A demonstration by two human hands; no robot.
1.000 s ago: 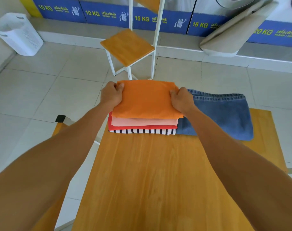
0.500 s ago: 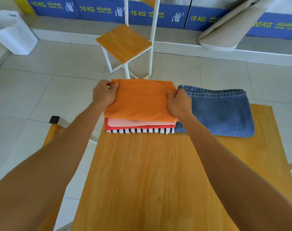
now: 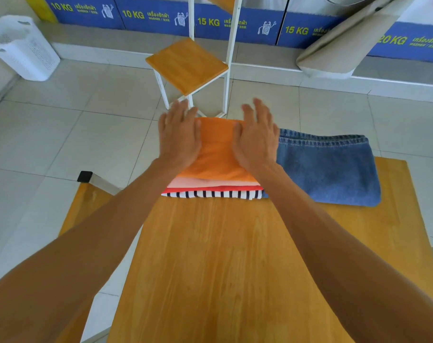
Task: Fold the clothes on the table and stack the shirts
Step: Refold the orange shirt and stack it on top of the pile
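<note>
On the shirt stack (image 3: 211,191), both palms press flat.
The orange shirt (image 3: 216,149) lies directly beneath the left hand (image 3: 179,138) and right hand (image 3: 256,141), fingers spread, grasping nothing; both equally near.

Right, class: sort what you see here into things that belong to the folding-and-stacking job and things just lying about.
Part of the job:
orange shirt on top of the stack
pink shirt
red shirt
striped shirt
folded jeans
table
left hand, right hand, open flat

Just lying about:
stool
white laundry basket
</note>
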